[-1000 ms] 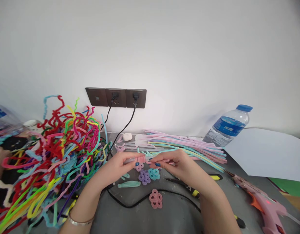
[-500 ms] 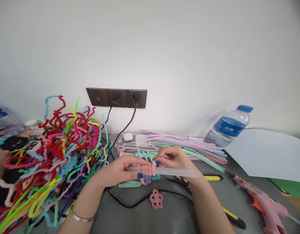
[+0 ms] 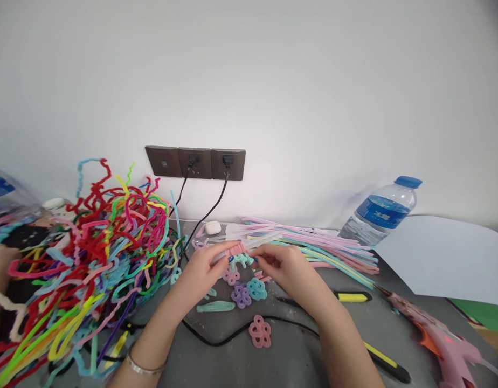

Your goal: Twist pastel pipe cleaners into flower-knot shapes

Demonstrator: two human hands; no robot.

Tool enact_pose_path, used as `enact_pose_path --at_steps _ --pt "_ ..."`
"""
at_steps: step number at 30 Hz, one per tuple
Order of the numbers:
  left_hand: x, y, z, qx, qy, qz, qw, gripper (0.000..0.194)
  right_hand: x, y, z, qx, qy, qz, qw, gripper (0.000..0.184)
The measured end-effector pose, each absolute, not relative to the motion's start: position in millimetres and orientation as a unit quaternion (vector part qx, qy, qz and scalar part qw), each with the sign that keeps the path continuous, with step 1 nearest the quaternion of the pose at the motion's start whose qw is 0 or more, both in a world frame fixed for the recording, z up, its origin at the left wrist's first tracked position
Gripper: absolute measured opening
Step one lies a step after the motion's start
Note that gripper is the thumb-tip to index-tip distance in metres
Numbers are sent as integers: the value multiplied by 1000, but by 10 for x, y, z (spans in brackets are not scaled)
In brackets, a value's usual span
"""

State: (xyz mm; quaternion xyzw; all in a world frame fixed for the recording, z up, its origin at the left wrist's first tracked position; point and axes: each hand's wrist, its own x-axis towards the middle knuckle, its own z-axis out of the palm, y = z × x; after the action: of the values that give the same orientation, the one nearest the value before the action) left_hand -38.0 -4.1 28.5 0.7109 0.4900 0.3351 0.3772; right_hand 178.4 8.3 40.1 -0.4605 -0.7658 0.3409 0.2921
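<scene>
Watching remotely, I judged steady tension kept turns even | left hand (image 3: 205, 269) pinched pink pipe-cleaner coil (image 3: 235, 249) around translucent flat strip (image 3: 265, 238) above grey tabletop (image 3: 216, 367) | right hand (image 3: 286, 265) apparently pinched its end

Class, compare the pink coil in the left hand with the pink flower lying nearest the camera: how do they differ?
The pink coil is held in the left hand; the pink flower lies flat on the table. The coil's turns sit packed side by side around a pale strip, while the flower's loops spread open like petals. Both are pink.
</scene>
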Motion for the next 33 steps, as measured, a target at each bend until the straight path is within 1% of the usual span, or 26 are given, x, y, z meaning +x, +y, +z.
enact_pose_path --at_steps 3,7,9,15,18,20,22,24,25,28,31,33 --pt "-404 -62 307 728 502 289 367 43 1824 28 486 -478 -794 271 259 19" --pt "-408 -121 363 760 483 232 366 40 1832 -26 549 -475 -813 250 224 18" --pt "-403 -150 384 776 461 203 379 40 1842 -29 553 -455 -816 281 218 17" --pt "-472 -178 458 784 375 148 471 44 1955 57 488 -365 -773 478 201 12" --pt "-506 -173 503 778 357 144 496 41 1982 102 447 -322 -743 543 222 10" --pt "-497 -172 516 771 364 162 496 38 1982 117 433 -314 -724 561 252 10" --pt "-471 -167 506 763 392 177 482 29 1981 122 430 -320 -712 561 276 10" --pt "-445 -153 473 760 429 178 455 18 1988 124 430 -337 -714 545 281 10" --pt "-436 -142 450 760 445 172 441 17 1992 127 428 -349 -722 528 281 10" --pt "-427 -97 372 748 477 176 428 27 1995 155 399 -389 -759 422 307 12" --pt "-428 -58 316 692 483 222 489 33 1966 207 335 -417 -774 278 387 12" --pt "-427 -48 300 642 452 267 559 34 1932 240 290 -426 -751 222 453 10"
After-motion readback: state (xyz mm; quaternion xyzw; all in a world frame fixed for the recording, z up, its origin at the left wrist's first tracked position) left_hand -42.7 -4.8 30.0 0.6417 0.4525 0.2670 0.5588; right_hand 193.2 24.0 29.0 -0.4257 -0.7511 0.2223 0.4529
